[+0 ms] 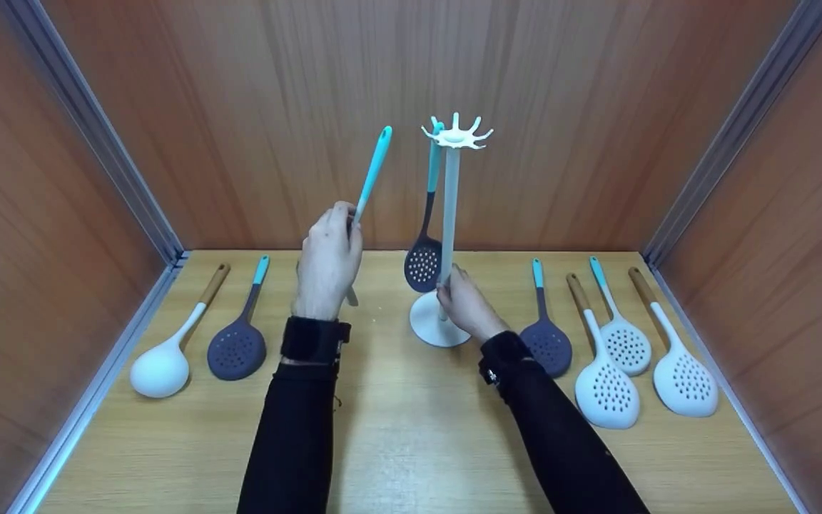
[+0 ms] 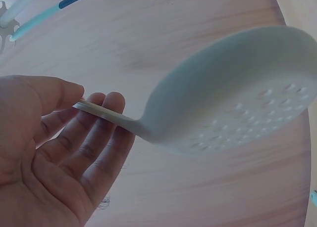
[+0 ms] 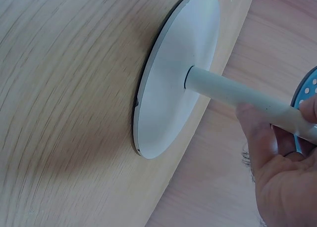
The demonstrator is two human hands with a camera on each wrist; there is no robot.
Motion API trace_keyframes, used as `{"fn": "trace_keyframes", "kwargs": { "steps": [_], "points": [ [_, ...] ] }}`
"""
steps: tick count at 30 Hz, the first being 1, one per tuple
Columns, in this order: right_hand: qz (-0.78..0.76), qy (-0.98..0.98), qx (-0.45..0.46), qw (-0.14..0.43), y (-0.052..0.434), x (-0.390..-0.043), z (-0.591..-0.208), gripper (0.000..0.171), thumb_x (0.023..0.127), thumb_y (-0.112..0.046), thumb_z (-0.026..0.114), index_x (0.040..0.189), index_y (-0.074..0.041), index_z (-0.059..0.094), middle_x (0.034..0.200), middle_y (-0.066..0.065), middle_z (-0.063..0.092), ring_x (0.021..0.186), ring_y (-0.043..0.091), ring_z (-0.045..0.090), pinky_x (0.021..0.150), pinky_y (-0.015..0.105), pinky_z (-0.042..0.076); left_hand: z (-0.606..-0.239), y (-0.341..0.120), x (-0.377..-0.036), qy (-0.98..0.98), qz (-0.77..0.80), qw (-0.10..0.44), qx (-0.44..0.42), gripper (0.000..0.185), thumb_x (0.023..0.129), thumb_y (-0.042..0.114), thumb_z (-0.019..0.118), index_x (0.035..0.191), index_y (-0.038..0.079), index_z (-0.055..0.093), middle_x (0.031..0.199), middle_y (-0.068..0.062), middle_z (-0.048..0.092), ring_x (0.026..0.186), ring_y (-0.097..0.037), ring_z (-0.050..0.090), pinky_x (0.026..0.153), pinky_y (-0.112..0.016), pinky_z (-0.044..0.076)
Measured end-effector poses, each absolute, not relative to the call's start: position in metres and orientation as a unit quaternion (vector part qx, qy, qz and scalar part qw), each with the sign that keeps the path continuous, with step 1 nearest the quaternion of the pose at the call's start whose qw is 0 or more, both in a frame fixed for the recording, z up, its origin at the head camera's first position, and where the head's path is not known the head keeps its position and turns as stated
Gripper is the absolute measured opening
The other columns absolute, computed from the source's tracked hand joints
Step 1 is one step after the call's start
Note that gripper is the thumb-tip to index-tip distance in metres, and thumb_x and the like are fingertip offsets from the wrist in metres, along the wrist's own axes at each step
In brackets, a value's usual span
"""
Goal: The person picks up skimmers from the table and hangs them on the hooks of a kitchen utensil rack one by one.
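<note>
Fingers (image 2: 94,138) of the left hand (image 1: 327,264) lie nearly straight and close together, thumb pinching the thin neck of a white slotted spoon (image 2: 237,93), its teal handle pointing to one o'clock above the desk (image 1: 397,442). At three o'clock, the right hand (image 1: 464,303) curls round the white stand (image 1: 449,214) pole near its base.

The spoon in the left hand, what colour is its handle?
Teal, on the spoon that the left hand holds; the head view shows it best.
</note>
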State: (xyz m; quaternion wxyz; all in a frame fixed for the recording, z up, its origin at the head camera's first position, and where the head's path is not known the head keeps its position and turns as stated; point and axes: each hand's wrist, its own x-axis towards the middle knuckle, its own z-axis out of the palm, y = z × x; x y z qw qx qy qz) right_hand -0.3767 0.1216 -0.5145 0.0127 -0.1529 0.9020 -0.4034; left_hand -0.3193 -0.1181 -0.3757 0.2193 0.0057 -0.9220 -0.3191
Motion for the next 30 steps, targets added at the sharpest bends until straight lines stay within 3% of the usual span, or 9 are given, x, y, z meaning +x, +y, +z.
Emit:
{"fn": "trace_keyframes", "kwargs": {
  "steps": [14,21,30],
  "points": [
    [-0.409,0.899,-0.154,0.021,0.123,-0.377,-0.515,0.05,0.122,-0.008,0.055,0.171,0.004,0.046,0.155,0.031,0.065,0.152,0.046,0.066,0.129,0.059,0.059,-0.365,-0.11,-0.319,-0.924,-0.308,0.225,-0.018,0.028,0.122,0.013,0.061,0.148,0.005,0.068,0.129,-0.016,0.078,0.117,-0.034,0.081,0.102,-0.048,0.074],
    [-0.391,0.907,-0.156,0.021,0.124,-0.377,-0.516,0.047,0.122,-0.008,0.055,0.167,0.004,0.049,0.153,0.03,0.065,0.15,0.044,0.068,0.127,0.059,0.061,-0.36,-0.103,-0.319,-0.92,-0.307,0.24,-0.04,0.028,0.122,0.011,0.061,0.147,0.001,0.068,0.129,-0.019,0.079,0.11,-0.035,0.082,0.094,-0.048,0.074],
    [-0.387,0.908,-0.163,0.017,0.125,-0.377,-0.515,0.043,0.122,-0.008,0.056,0.164,0.003,0.052,0.149,0.027,0.067,0.143,0.041,0.071,0.123,0.057,0.063,-0.355,-0.094,-0.319,-0.919,-0.309,0.237,-0.052,0.03,0.122,0.012,0.06,0.149,0.002,0.068,0.131,-0.019,0.079,0.113,-0.035,0.082,0.098,-0.047,0.074]
  ]
}}
